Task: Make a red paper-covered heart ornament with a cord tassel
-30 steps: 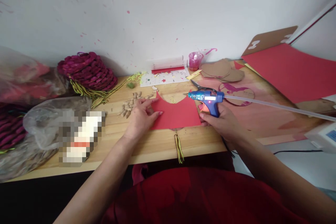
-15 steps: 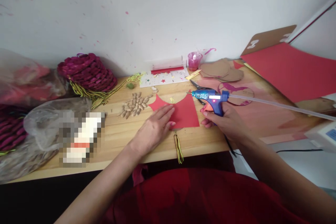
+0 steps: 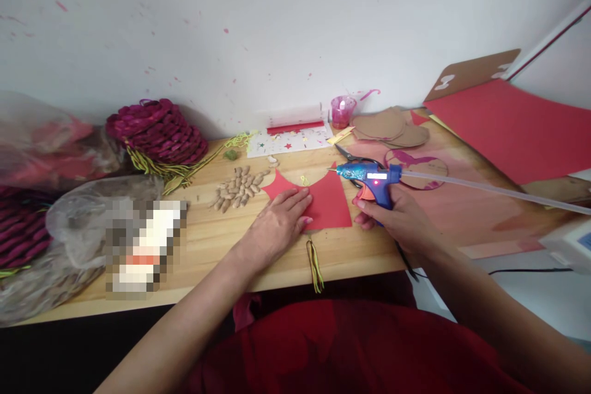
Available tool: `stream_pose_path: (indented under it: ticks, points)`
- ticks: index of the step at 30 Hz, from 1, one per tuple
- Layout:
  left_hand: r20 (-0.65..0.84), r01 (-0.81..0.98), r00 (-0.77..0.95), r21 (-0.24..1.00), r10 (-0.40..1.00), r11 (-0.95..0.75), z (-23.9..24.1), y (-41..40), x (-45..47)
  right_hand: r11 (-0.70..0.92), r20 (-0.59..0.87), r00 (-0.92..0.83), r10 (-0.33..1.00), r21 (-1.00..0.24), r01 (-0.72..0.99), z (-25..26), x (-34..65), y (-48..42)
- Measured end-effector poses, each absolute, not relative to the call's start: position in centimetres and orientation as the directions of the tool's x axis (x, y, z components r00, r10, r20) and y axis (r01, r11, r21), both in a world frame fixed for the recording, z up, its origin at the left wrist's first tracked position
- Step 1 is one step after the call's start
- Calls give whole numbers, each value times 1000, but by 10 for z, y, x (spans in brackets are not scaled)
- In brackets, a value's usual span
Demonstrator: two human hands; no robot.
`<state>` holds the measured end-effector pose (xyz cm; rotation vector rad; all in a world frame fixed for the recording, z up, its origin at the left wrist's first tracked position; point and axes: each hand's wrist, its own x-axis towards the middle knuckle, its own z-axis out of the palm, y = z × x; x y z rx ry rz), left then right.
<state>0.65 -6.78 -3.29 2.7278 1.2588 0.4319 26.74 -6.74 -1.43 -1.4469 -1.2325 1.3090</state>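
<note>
Wooden surface (image 3: 207, 240) against a white wall: my left hand (image 3: 281, 221) lies flat, pinning the red paper (image 3: 329, 202); my right hand's (image 3: 398, 217) grip wraps the glue gun (image 3: 369, 176), best kept steady

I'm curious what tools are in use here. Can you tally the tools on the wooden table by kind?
Blue hot glue gun, in the right hand: 1
Black-handled scissors: 1
Total: 2
The left hand presses the red paper cutout.

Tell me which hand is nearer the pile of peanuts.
Left. The left hand lies flat on the red paper cutout, just right of the peanuts; the right hand holds the glue gun, beyond the cutout.
</note>
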Motion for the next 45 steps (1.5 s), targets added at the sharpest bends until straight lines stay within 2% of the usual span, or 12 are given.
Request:
stream_pose_path:
  ticks: [11,16,20,27,32,38,41,45]
  points:
    - [218,784,568,147,793,-602,-30,-63,15,-191,-193,-7,981,-976,106,-16,268,-70]
    - [266,765,557,204,787,-611,-35,-61,11,-185,-185,-5,983,-983,-12,-19,270,-68]
    - [329,717,580,229,745,-659,-40,-61,7,-184,-184,-16,983,-982,-30,-21,272,-68]
    - [259,730,586,241,768,-639,-39,-63,8,-182,-181,-32,983,-983,-24,-16,270,-70]
    - [226,762,582,183,781,-621,-30,-63,11,-204,-204,-28,979,-979,-4,-15,269,-69]
    - [255,785,568,118,783,-608,-37,-63,14,-189,-190,-32,981,-982,9,-18,270,-69]
    - [239,781,559,169,794,-601,-39,-63,10,-183,-183,-35,982,-983,16,-18,269,-69]
    - [208,678,623,338,754,-653,-32,-61,-3,-213,-213,1,977,-977,-13,-14,266,-73]
